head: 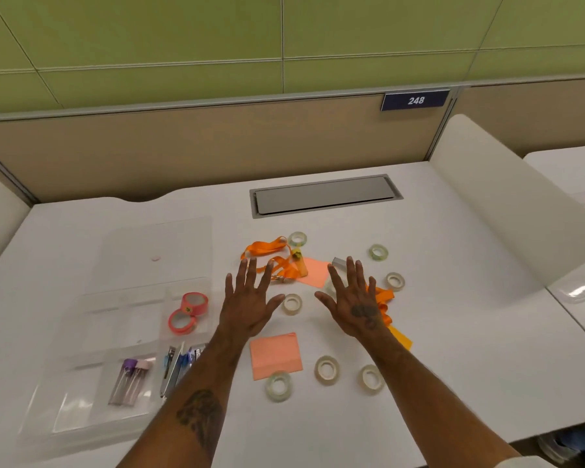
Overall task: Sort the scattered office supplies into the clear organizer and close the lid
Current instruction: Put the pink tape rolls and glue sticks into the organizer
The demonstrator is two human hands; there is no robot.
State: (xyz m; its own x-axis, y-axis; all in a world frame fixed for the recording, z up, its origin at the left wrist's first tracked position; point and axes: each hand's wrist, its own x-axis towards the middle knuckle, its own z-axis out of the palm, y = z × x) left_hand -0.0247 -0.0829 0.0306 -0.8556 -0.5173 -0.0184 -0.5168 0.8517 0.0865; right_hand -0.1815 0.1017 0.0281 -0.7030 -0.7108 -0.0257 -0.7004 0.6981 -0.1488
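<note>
The clear organizer lies open at the left of the white desk, its lid flat behind it. Inside are two pink tape rolls, two small tubes and several pens and clips. Scattered on the desk are several clear tape rolls, two orange sticky-note pads, and orange lanyards. My left hand and my right hand hover palm-down over the middle of the desk, fingers spread, holding nothing. A tape roll lies between them.
A grey cable hatch is set into the desk at the back. A beige partition with a "248" sign stands behind it. A white curved divider rises at the right. A small metal clip lies by my right fingertips.
</note>
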